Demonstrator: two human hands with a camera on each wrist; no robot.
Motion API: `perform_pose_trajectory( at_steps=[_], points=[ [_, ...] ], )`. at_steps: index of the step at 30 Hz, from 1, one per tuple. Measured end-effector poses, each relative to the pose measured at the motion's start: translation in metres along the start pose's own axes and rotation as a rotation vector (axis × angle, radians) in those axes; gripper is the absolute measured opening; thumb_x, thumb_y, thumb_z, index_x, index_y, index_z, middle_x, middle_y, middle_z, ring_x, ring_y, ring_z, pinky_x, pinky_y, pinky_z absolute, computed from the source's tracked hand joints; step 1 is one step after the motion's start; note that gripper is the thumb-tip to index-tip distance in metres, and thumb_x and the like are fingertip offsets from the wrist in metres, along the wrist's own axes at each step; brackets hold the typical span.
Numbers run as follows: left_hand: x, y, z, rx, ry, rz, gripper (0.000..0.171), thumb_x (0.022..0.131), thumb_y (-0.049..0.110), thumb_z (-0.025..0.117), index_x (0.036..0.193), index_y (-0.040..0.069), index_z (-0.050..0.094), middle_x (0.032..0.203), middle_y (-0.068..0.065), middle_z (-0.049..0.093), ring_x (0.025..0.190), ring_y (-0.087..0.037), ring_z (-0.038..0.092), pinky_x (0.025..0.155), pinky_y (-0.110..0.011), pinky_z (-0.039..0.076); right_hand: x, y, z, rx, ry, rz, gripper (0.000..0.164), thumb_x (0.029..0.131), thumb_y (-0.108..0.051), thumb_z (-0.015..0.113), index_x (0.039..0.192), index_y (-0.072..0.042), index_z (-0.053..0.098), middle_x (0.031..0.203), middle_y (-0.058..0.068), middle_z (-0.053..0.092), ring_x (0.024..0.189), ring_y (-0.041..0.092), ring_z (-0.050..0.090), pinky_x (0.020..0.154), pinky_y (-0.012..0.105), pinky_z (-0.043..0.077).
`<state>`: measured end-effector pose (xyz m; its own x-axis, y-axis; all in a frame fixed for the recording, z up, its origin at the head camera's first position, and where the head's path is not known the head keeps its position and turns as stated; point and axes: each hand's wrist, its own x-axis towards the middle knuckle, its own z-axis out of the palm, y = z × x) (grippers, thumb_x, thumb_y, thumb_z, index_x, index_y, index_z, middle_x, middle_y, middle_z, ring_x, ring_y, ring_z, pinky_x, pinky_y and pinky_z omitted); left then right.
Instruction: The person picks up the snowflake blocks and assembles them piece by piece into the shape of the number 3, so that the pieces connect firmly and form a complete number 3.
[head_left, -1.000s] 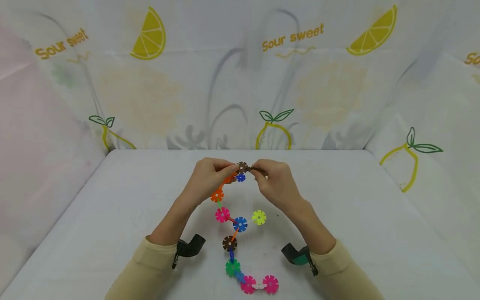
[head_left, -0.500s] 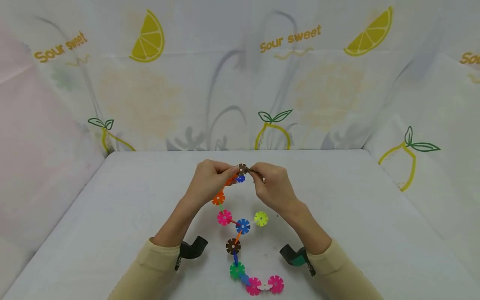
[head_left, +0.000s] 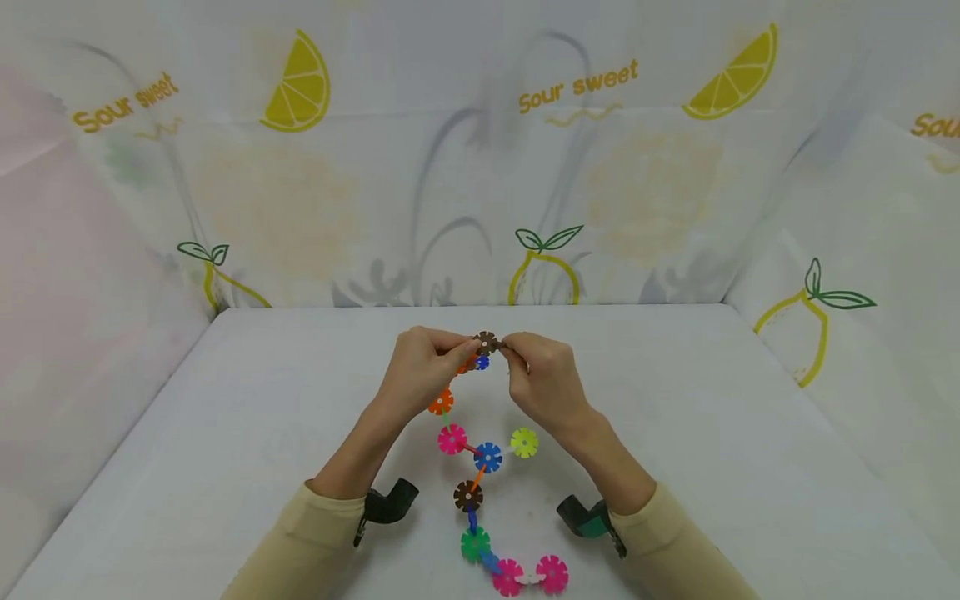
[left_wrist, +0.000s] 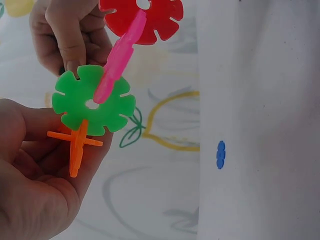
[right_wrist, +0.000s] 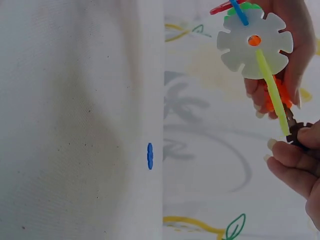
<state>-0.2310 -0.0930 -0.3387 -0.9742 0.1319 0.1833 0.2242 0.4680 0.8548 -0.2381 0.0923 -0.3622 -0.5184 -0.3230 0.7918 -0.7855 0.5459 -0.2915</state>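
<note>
In the head view my left hand (head_left: pixel 420 371) pinches a brown notched plastic disc (head_left: pixel 487 343) at the far end of a chain of slotted discs. My right hand (head_left: pixel 547 375) holds a second brown disc (right_wrist: pixel 296 134) by thumb and fingertips, its edge right at the first one's. From the left hand the chain trails toward me: an orange disc (head_left: pixel 441 401), a pink one (head_left: pixel 452 439), a blue one (head_left: pixel 488 457) with a yellow side disc (head_left: pixel 524 442), then brown, green and pink ones. Up close, the left wrist view shows a green disc (left_wrist: pixel 75 112) beside the left fingers.
A small blue disc (head_left: pixel 482 362) lies apart on the white-covered table (head_left: pixel 675 400), toward the back. Behind the table hangs a lemon-printed cloth (head_left: pixel 420 167), with more cloth at both sides. Black wrist mounts (head_left: pixel 392 502) stick out inward from the sleeves.
Both hands keep their pinch on the brown discs with hardly any movement. The near part of the chain has swung slightly right. The head view has tilted up a little.
</note>
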Motion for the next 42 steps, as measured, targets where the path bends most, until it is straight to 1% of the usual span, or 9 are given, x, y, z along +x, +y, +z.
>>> perform_pose_trajectory(
  at_steps=[2,6,9,16,22,29,36,40,42],
  points=[
    [0.000,-0.001,0.001,0.002,0.004,0.001,0.021,0.093,0.028,0.069,0.100,0.011,0.080,0.084,-0.006,0.078,0.081,-0.021,0.074,0.065,-0.029,0.054,-0.001,0.000,0.000,-0.001,-0.001,-0.001,0.008,0.086,0.009,0.066,0.085,0.003,0.071,0.080,0.013,0.074,0.070,0.021,0.073,0.068,0.029,0.061],
    [0.001,-0.003,0.003,0.003,0.007,-0.005,0.021,0.093,0.028,0.070,0.100,0.012,0.080,0.085,-0.005,0.078,0.080,-0.018,0.074,0.067,-0.030,0.055,-0.002,0.002,0.001,-0.002,-0.002,-0.006,0.008,0.086,0.009,0.066,0.084,0.003,0.070,0.079,0.013,0.074,0.069,0.021,0.072,0.066,0.029,0.060],
    [0.001,-0.004,0.004,-0.003,0.001,-0.008,0.021,0.093,0.028,0.070,0.101,0.012,0.080,0.086,-0.004,0.078,0.081,-0.016,0.074,0.073,-0.030,0.058,-0.002,0.004,0.001,0.003,0.003,-0.012,0.009,0.086,0.010,0.066,0.083,0.003,0.071,0.078,0.012,0.074,0.068,0.020,0.072,0.065,0.029,0.060],
    [0.003,-0.004,0.005,-0.006,-0.005,-0.001,0.020,0.093,0.027,0.069,0.101,0.013,0.080,0.088,-0.004,0.078,0.085,-0.018,0.074,0.077,-0.035,0.059,-0.001,0.006,-0.001,0.033,-0.001,0.000,0.009,0.086,0.011,0.065,0.085,0.004,0.072,0.080,0.014,0.074,0.070,0.021,0.073,0.066,0.031,0.061],
    [0.003,-0.005,0.007,0.001,-0.004,0.008,0.019,0.093,0.026,0.069,0.100,0.012,0.080,0.086,-0.004,0.078,0.083,-0.016,0.074,0.075,-0.033,0.058,-0.001,0.008,-0.002,0.021,-0.015,0.001,0.011,0.086,0.010,0.065,0.084,0.003,0.072,0.078,0.013,0.074,0.068,0.019,0.072,0.065,0.029,0.060],
    [0.002,-0.005,0.008,0.012,0.012,0.034,0.019,0.093,0.025,0.070,0.099,0.010,0.080,0.084,-0.005,0.078,0.080,-0.017,0.073,0.066,-0.029,0.055,-0.004,0.009,0.000,0.001,-0.007,-0.019,0.010,0.087,0.010,0.065,0.084,0.002,0.071,0.076,0.012,0.073,0.066,0.019,0.072,0.065,0.029,0.060],
    [0.002,-0.005,0.006,0.006,0.010,0.031,0.018,0.093,0.024,0.070,0.098,0.011,0.081,0.084,-0.003,0.078,0.081,-0.016,0.070,0.066,-0.029,0.053,-0.006,0.010,0.003,-0.003,0.021,-0.041,0.010,0.086,0.010,0.065,0.084,0.003,0.071,0.074,0.011,0.072,0.060,0.016,0.068,0.060,0.026,0.059],
    [0.001,-0.004,0.005,-0.009,0.009,0.023,0.019,0.093,0.025,0.070,0.099,0.011,0.080,0.084,-0.004,0.078,0.082,-0.017,0.071,0.066,-0.029,0.053,-0.007,0.012,0.005,0.026,0.044,-0.037,0.009,0.086,0.010,0.065,0.086,0.004,0.071,0.075,0.012,0.072,0.059,0.015,0.066,0.058,0.024,0.057],
    [0.002,-0.004,0.005,-0.017,0.004,0.019,0.019,0.093,0.026,0.070,0.100,0.011,0.080,0.086,-0.005,0.078,0.083,-0.017,0.072,0.069,-0.029,0.055,-0.007,0.013,0.007,0.046,0.057,-0.034,0.009,0.086,0.011,0.065,0.086,0.005,0.071,0.075,0.013,0.072,0.058,0.015,0.066,0.057,0.023,0.057]
  ],
)
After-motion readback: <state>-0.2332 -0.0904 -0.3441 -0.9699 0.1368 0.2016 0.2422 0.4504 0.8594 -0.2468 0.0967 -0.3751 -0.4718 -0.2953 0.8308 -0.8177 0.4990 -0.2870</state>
